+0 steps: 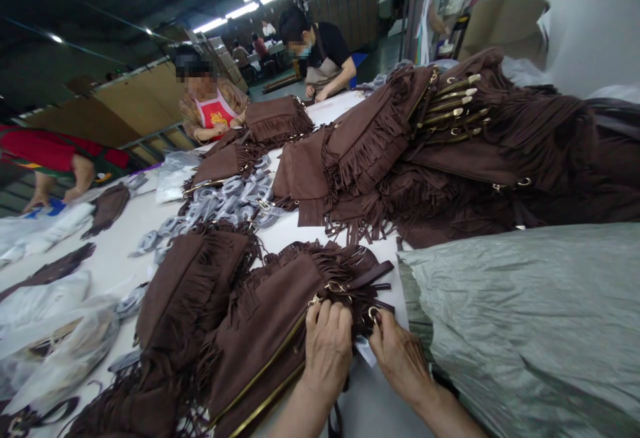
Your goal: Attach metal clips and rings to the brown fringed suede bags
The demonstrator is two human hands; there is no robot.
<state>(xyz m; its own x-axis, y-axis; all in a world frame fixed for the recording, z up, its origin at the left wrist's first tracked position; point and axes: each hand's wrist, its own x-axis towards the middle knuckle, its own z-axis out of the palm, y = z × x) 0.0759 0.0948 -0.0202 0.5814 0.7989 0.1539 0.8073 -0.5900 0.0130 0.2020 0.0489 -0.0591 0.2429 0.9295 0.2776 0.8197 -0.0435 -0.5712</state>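
Two hands, left (pixel 327 351) and right (pixel 400 355), fingers pinched on a brown fringed suede bag (pixel 270 331) with brass zip.

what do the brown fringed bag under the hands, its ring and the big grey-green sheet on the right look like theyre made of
Brown fringed bag: likely suede or faux suede, matte and napped, with no shine and cut fringe strips. Ring by the right hand: metal, gold-toned, with bright glints. Grey-green sheet: probably thin plastic film or a woven poly sack, with a soft sheen and fine crinkles. The left hand rests on the bag.
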